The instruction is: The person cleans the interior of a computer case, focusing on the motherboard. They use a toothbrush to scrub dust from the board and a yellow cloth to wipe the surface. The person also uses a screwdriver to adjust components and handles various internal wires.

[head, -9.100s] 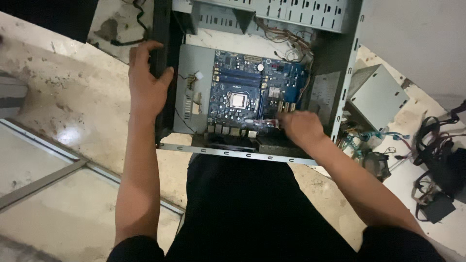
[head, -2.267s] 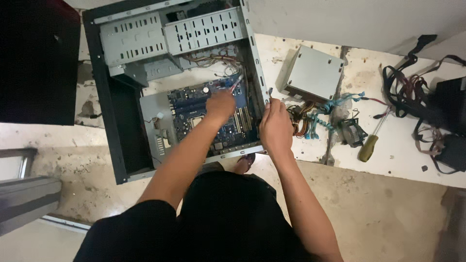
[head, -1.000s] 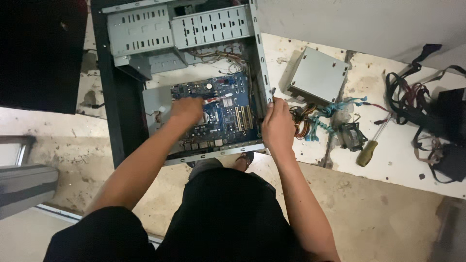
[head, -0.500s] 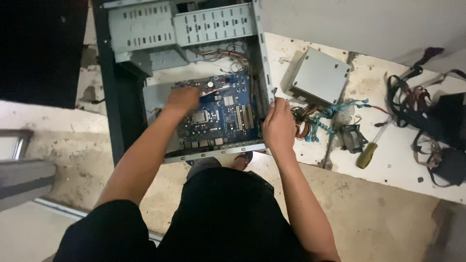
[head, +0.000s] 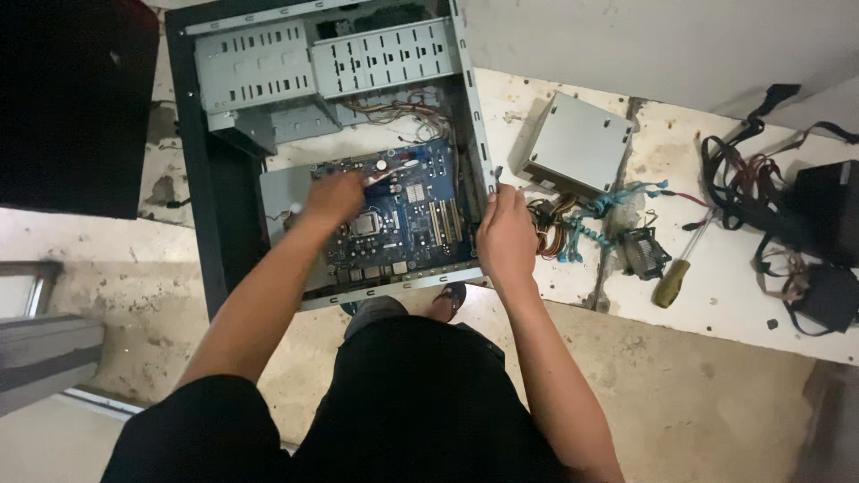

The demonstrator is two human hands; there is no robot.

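So my left hand lay closed-ish on the blue mobo inside the open PC case, right hand gripped the case's right wall, mid board-removal I'd judge; next needed a careful lift.

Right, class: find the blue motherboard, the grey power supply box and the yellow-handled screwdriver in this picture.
Blue motherboard [head: 420,210], head view, on the bare board right of the processor socket.
Grey power supply box [head: 577,143], head view, on the middle of its flat top face.
Yellow-handled screwdriver [head: 669,283], head view, on the handle.
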